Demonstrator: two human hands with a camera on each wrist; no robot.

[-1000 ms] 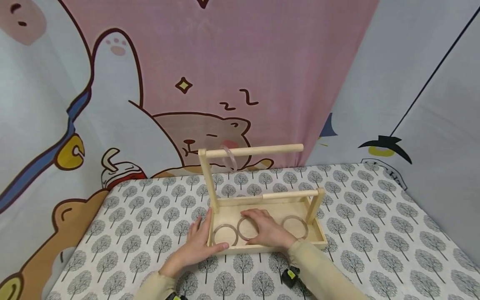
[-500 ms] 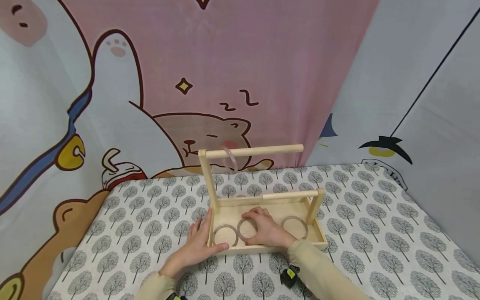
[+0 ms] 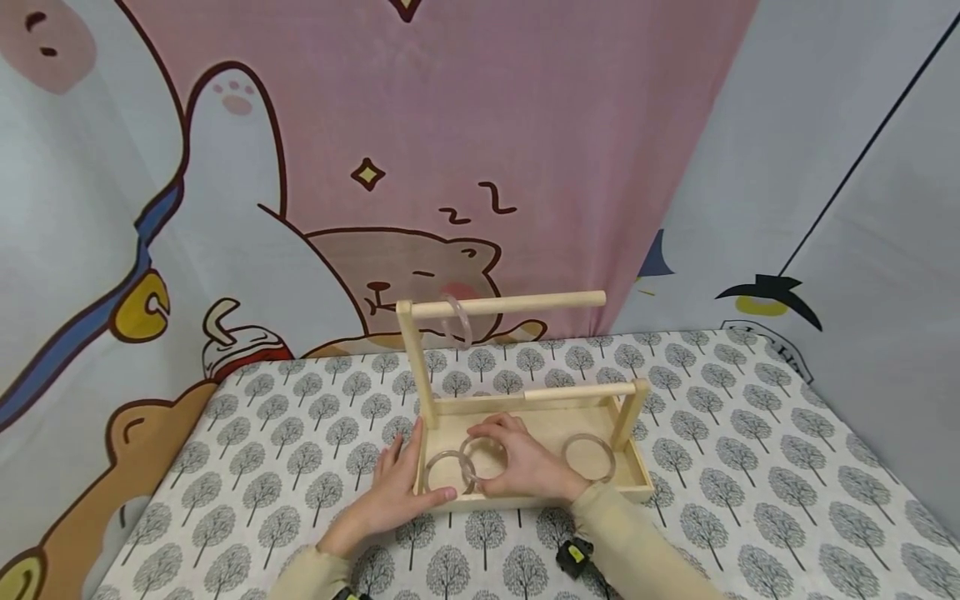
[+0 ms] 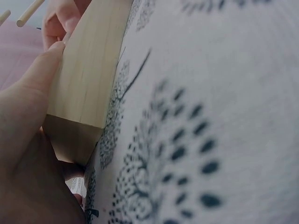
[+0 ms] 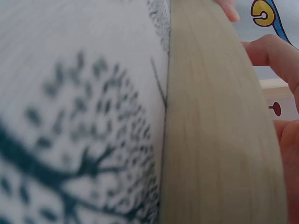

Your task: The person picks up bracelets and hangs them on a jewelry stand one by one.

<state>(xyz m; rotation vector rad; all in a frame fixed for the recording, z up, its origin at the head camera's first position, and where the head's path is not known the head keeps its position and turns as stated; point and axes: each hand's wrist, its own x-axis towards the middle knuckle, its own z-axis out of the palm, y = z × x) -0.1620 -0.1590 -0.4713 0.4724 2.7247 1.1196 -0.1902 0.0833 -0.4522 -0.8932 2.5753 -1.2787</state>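
Note:
A light wooden tray (image 3: 551, 500) with two dowel bars stands on the cloth. My left hand (image 3: 397, 483) rests on its left front corner, thumb over the front rim and fingers straight along the left side. Inside the tray, my right hand (image 3: 525, 462) pinches a translucent ring (image 3: 463, 448) between thumb and fingers; the ring's left edge overlaps a second ring (image 3: 427, 477). Another ring (image 3: 587, 436) lies at the tray's right. From the upper bar (image 3: 517, 303) hangs one more ring (image 3: 459, 321). In the right wrist view the tray's front wall (image 5: 219, 116) hides much of the right hand.
The upper bar has a post (image 3: 417, 367) at the left and a free right end. The lower bar (image 3: 581, 391) runs left from a short right post (image 3: 630, 414). Tree-patterned cloth (image 3: 300, 425) surrounds the tray, with a cartoon curtain (image 3: 525, 125) behind.
My right hand has shifted a little left inside the tray, and the ring in its fingers has moved left over the left ring. My left hand has stayed in place.

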